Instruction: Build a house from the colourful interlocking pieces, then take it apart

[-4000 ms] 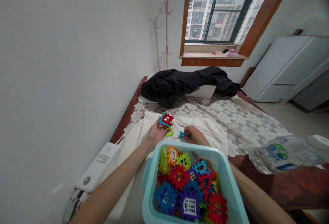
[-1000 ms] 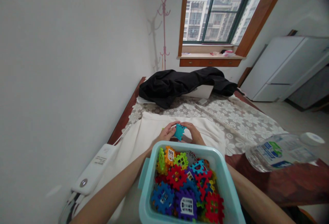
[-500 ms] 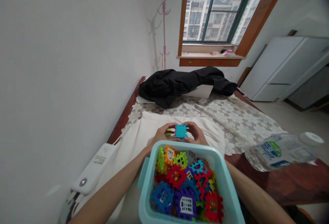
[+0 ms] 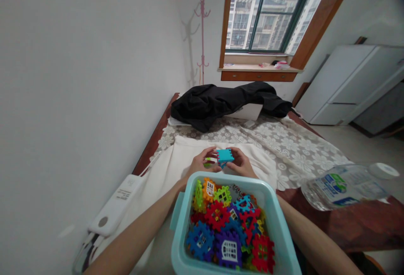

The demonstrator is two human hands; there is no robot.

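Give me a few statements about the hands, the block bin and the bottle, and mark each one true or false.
1. Both hands, left hand and right hand, hold the teal block assembly. True.
2. The light blue bin holds no blocks. False: it is full of coloured interlocking blocks.
3. The water bottle stands upright. False: it lies on its side.
4. A black jacket lies at the far end of the bed. True.

Two hands [image 4: 202,165]; one tub [image 4: 183,228]; one bottle [image 4: 344,189]
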